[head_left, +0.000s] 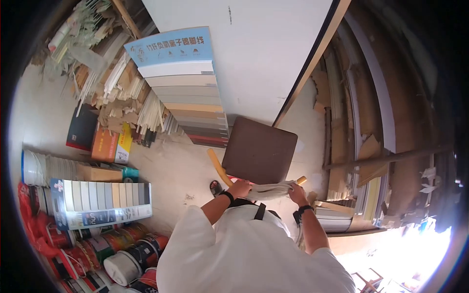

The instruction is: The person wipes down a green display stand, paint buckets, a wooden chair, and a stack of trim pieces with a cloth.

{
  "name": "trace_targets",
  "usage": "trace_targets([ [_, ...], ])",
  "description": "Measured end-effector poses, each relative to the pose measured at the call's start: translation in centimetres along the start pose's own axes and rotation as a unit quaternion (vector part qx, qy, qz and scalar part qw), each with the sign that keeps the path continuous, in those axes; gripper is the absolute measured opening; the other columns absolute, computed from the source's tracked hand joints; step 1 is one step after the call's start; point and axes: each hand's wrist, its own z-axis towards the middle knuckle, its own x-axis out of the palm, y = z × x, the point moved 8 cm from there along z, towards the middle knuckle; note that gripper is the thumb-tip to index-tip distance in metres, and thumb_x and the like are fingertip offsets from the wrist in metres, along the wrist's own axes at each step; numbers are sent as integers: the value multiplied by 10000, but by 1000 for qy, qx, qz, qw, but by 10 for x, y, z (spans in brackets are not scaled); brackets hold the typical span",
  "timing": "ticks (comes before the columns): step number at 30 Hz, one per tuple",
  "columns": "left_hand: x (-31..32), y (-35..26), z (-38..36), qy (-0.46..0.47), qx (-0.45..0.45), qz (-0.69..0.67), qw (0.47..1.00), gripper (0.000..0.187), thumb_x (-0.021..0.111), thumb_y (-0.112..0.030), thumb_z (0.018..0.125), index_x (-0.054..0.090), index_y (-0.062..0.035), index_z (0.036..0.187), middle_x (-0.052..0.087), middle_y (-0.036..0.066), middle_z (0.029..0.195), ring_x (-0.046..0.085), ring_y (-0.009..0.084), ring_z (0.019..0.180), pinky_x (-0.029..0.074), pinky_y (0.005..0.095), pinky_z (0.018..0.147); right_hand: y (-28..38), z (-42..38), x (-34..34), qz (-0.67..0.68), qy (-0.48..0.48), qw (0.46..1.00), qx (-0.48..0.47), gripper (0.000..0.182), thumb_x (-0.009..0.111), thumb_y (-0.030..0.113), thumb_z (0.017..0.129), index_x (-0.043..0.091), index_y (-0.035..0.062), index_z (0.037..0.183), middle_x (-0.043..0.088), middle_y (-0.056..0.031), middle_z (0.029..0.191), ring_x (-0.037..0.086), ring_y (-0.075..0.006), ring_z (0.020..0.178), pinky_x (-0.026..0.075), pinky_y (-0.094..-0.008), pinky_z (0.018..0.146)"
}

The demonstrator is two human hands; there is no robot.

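Note:
A pale grey cloth stretches bunched between my two hands, close in front of my body. My left hand is closed around its left end, while the right end sits in the closed fingers of my right hand. Just beyond the cloth is a chair with a square brown padded panel. Its curved yellow wooden armrest passes beside my left hand. Another yellow wooden end shows next to my right hand. My hands and the cloth hide the chair's near edge.
A skirting sample board leans against a large white panel ahead. Paint buckets and a colour sample board stand at left. Stacked long boards line the right side. Bundled strips lie at upper left.

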Motion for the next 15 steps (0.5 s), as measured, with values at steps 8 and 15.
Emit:
trace_targets([
  [8,23,-7,34,69,-36,-92,993,394,598,-400,849,710,-59,1013,669,210,1090,650,391,1009,522,495,847,15,11,-9,-188,52,977,88,425,620,298,845,632,220,1263,590,-168,1278,572,-349,1186,475,-512,968],
  [15,-27,-12,-31,-121,149,47,980,485,706,-490,781,643,-147,1118,615,104,1069,614,318,1007,519,445,808,42,23,40,-285,173,941,55,438,631,331,831,669,117,1211,538,-185,1337,520,-374,1243,472,-519,988],
])
